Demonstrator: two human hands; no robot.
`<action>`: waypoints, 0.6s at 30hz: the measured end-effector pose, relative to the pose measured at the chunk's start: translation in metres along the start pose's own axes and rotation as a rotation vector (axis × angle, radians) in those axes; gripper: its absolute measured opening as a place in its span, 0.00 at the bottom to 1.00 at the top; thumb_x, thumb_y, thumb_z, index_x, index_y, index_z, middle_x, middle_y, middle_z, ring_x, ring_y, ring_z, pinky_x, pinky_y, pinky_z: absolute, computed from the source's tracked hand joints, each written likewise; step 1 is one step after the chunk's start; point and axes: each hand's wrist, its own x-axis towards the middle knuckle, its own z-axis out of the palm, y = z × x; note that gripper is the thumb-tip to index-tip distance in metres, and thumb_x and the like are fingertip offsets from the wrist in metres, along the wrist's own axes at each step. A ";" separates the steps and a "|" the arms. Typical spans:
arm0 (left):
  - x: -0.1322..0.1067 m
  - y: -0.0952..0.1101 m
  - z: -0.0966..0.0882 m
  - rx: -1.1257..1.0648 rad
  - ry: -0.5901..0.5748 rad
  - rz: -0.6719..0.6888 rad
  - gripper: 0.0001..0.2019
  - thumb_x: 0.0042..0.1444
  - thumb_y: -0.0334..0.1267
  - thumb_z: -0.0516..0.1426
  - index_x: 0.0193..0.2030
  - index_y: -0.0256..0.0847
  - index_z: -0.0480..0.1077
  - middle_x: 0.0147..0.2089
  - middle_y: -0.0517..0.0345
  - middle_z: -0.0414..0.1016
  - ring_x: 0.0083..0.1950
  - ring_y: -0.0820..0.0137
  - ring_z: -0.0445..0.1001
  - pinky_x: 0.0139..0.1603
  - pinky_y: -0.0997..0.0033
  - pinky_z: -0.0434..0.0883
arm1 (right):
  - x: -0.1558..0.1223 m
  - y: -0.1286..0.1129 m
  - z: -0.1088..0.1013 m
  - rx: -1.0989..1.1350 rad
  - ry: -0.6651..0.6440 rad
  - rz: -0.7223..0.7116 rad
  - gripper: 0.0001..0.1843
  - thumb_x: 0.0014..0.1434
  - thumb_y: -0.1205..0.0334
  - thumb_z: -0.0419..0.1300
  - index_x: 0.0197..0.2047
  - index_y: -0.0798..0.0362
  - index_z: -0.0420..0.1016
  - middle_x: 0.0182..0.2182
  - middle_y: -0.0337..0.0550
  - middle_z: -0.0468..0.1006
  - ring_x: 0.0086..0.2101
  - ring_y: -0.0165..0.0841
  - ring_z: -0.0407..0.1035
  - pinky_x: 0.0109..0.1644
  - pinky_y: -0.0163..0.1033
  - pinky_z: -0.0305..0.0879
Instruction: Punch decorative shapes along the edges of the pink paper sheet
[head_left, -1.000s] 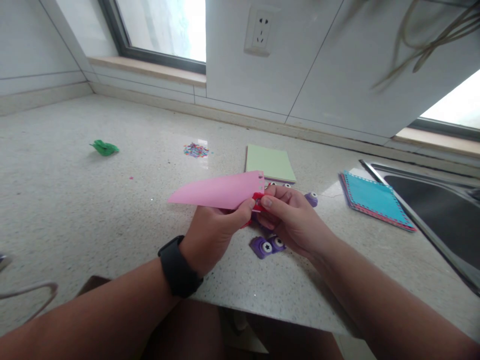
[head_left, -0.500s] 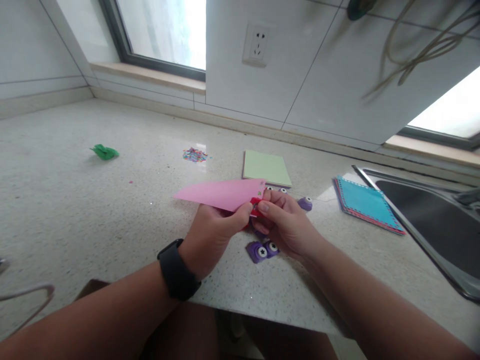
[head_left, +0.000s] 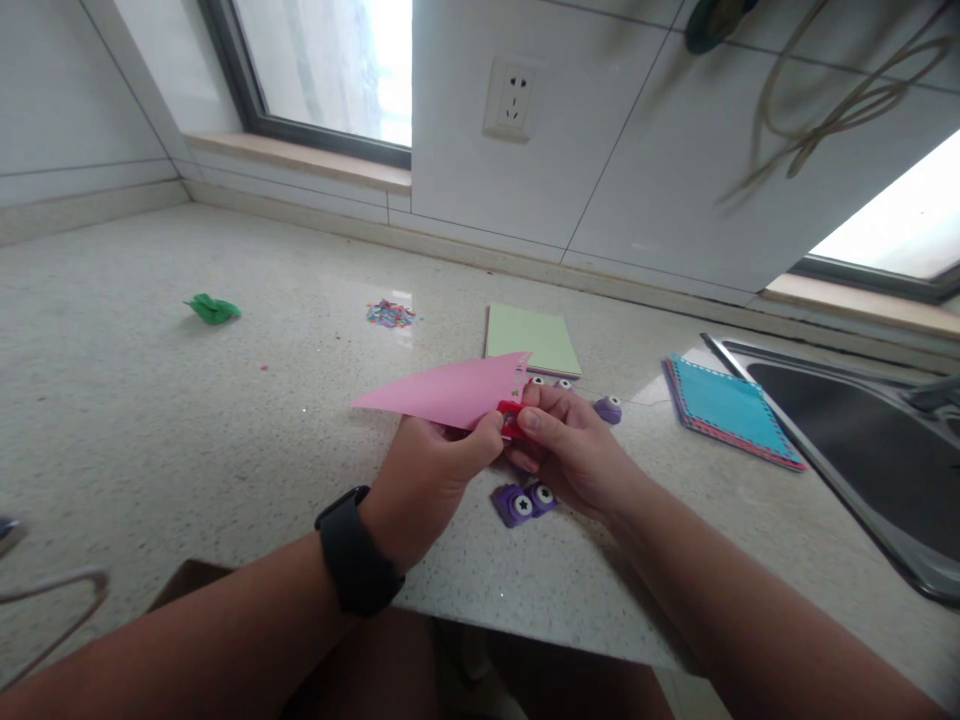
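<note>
My left hand, with a black watch on the wrist, pinches a pink paper sheet by its near edge; the sheet has small holes along its right edge. My right hand is closed on a small red paper punch that sits on the sheet's right edge. Both hands hover just above the speckled countertop. A purple punch lies below my hands, and another purple punch rests just beyond my right hand.
A pale green paper pad lies behind my hands. A stack of blue and pink sheets sits beside the steel sink at right. Coloured paper bits and a crumpled green scrap lie at left. A wall socket is above.
The pink sheet has tilted, its far corner rising to a point. Both hands have stayed closed on the sheet and the red punch, almost in place.
</note>
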 end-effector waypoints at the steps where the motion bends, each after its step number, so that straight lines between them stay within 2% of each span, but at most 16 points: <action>1: -0.001 0.001 0.001 -0.012 0.001 -0.002 0.08 0.57 0.36 0.60 0.40 0.36 0.79 0.40 0.50 0.82 0.40 0.64 0.80 0.44 0.64 0.77 | 0.000 0.001 0.000 0.003 0.008 0.000 0.15 0.55 0.54 0.71 0.29 0.54 0.71 0.24 0.37 0.75 0.19 0.22 0.56 0.21 0.31 0.48; 5: -0.004 0.004 0.005 -0.032 0.024 0.012 0.09 0.55 0.33 0.61 0.43 0.36 0.79 0.43 0.49 0.83 0.44 0.62 0.80 0.47 0.63 0.78 | -0.001 0.003 -0.001 0.026 0.043 0.008 0.17 0.52 0.55 0.72 0.28 0.53 0.69 0.24 0.36 0.75 0.19 0.22 0.56 0.20 0.30 0.48; 10: -0.007 0.005 0.004 -0.069 -0.002 0.019 0.10 0.57 0.32 0.61 0.45 0.36 0.78 0.44 0.50 0.83 0.46 0.61 0.80 0.50 0.61 0.77 | -0.003 0.005 0.000 0.077 0.018 -0.061 0.18 0.51 0.60 0.73 0.26 0.52 0.66 0.21 0.32 0.72 0.17 0.22 0.56 0.19 0.29 0.49; 18: -0.011 0.010 0.008 -0.089 0.001 0.021 0.10 0.56 0.29 0.61 0.44 0.37 0.79 0.43 0.54 0.84 0.44 0.65 0.81 0.48 0.68 0.78 | -0.003 0.004 0.002 0.110 -0.055 -0.128 0.17 0.50 0.60 0.74 0.28 0.52 0.68 0.20 0.31 0.70 0.17 0.21 0.57 0.19 0.28 0.51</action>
